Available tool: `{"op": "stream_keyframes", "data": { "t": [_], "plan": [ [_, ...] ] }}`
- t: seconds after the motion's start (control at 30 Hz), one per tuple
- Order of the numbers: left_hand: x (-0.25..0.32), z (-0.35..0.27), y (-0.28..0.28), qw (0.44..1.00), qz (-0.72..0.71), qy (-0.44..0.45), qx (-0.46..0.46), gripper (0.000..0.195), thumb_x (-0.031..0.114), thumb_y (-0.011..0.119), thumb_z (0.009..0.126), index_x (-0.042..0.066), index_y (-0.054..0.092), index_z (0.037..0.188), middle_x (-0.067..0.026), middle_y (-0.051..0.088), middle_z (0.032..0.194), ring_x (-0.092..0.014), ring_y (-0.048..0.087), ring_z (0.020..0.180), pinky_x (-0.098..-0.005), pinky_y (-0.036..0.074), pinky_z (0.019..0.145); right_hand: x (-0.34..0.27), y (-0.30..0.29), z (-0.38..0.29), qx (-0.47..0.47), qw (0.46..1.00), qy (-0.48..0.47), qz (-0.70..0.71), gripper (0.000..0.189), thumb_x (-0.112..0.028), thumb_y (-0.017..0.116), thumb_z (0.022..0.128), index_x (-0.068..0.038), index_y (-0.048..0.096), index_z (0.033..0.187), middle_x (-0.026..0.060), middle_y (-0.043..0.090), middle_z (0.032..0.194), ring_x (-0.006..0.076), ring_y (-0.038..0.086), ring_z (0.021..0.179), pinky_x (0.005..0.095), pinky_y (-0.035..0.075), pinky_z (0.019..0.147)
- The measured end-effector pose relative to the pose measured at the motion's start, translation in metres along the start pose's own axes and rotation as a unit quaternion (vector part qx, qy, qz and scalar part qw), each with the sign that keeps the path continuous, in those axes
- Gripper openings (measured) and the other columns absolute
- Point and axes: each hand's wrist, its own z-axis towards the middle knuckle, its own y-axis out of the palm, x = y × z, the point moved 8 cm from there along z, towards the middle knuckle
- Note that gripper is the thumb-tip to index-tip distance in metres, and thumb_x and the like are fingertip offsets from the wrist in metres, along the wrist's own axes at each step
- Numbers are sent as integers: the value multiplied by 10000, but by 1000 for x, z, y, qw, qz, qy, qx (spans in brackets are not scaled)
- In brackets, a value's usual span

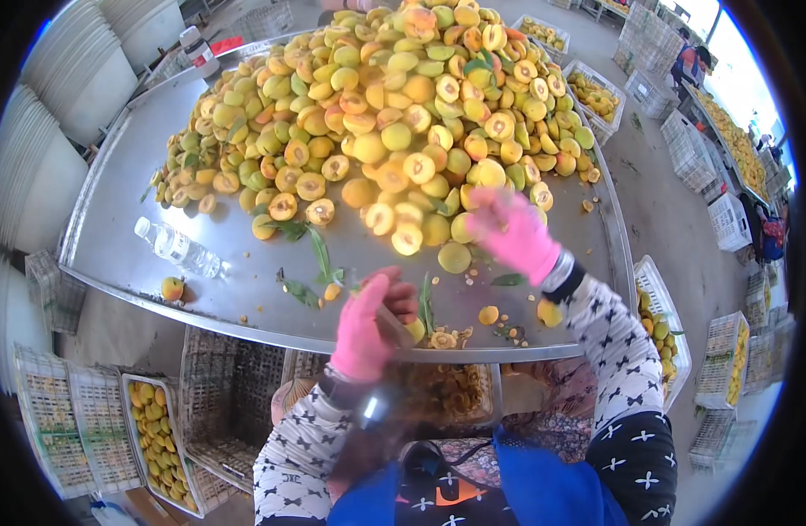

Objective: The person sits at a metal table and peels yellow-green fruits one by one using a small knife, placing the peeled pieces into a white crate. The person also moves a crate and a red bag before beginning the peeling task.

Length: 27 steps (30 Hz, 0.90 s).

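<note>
A large heap of yellow-green peaches (370, 148), many of them halved with the pits showing, covers the far part of a metal table (133, 164). My right hand (516, 235), in a pink fingerless glove, reaches to the heap's near edge. Its fingers blur beside the fruit, so any grip is unclear. Above the table's front edge is my left hand (366, 322), gloved alike, with its fingers curled. A blurred greyish thing (391, 327) shows below those fingers; I cannot tell what it is. Peach pits (443, 340) and a green leaf (426, 306) lie close by.
A clear plastic bottle (179, 247) lies on the table's left side near a lone peach (173, 288). Another bottle (199, 52) stands at the far left corner. Crates of fruit (157, 440) flank the table. A person (692, 62) works at the far right.
</note>
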Motion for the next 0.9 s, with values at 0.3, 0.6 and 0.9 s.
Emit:
{"op": "stream_keyframes", "data": {
  "t": [0.3,0.6,0.9],
  "plan": [
    [15,9,13,1000,9,26,-6,446,309,546,1017,21,497,1353,-141,643,1120,-217,634,920,-345,522,805,178,-54,136,89,978,127,-140,832,-622,655,813,-93,490,1433,204,504,1439,365,452,1353,451,353,1132],
    [-9,38,9,983,180,8,23,546,441,479,1024,75,478,1430,-118,636,1214,-220,597,1044,-370,461,941,121,18,109,-48,963,163,-208,692,-608,682,760,-244,590,1341,124,585,1298,362,521,1236,554,411,963],
    [-5,58,-19,971,239,14,5,544,420,475,1024,63,474,1434,-117,638,1123,-227,604,978,-356,470,909,69,75,53,-160,981,62,-93,803,-599,687,739,-134,539,1377,175,526,1359,397,499,1260,595,384,1007]
  ]
}}
